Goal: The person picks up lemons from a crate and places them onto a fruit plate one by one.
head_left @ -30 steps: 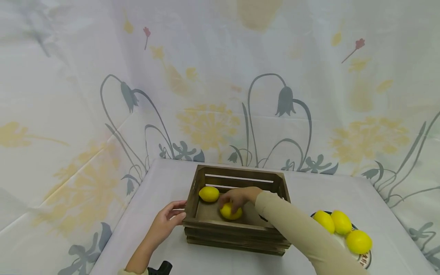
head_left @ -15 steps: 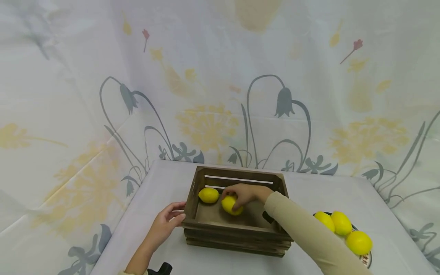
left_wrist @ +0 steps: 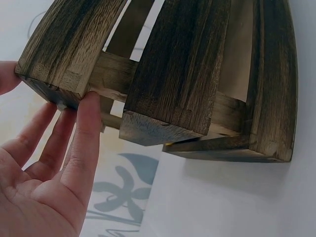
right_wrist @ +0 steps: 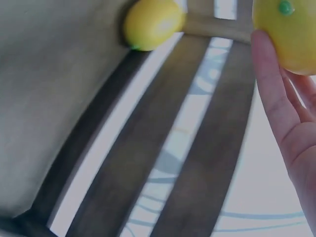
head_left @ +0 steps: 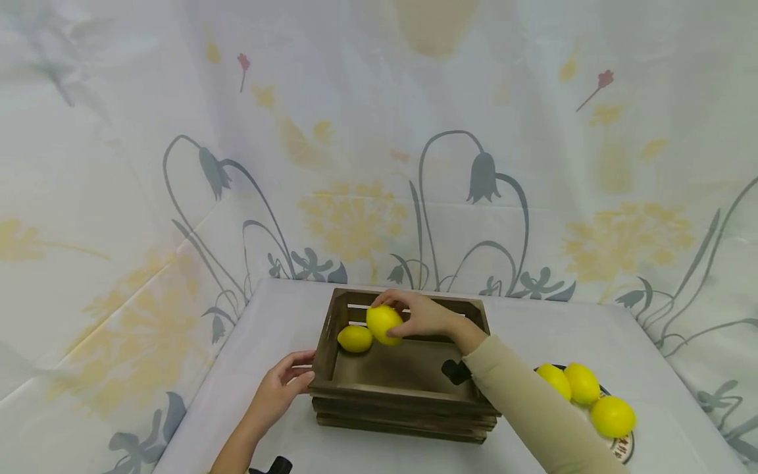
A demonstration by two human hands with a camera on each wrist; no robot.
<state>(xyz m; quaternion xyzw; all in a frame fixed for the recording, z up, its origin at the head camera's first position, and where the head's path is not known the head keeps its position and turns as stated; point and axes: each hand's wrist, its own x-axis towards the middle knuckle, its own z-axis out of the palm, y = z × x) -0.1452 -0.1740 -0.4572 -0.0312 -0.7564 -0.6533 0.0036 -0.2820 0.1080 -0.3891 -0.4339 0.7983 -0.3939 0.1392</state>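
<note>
In the head view my right hand (head_left: 417,315) holds a yellow lemon (head_left: 383,324) with thumb and fingers, raised over the inside of a dark wooden slatted crate (head_left: 408,411). That held lemon (left_wrist: 168,143) barely shows in the left wrist view, if at all; in the right wrist view the lemon (right_wrist: 289,39) rests against my fingertips, partly cut off by the frame. Another lemon (head_left: 355,339) lies in the crate's left back part. My left hand (head_left: 281,388) touches the crate's front left corner, fingers fairly straight; up close, fingertips (left_wrist: 90,101) meet the upper slat's end.
A round plate (head_left: 623,449) with a patterned rim stands on the white table (head_left: 284,303) to the crate's right, bearing three lemons (head_left: 612,417). My right sleeve (head_left: 527,401) crosses the crate's right front corner. A flower-printed cloth (head_left: 355,164) hangs behind.
My right hand has lifted the lemon from the crate's floor, up and slightly toward the back left. The left hand keeps its place at the crate's corner.
</note>
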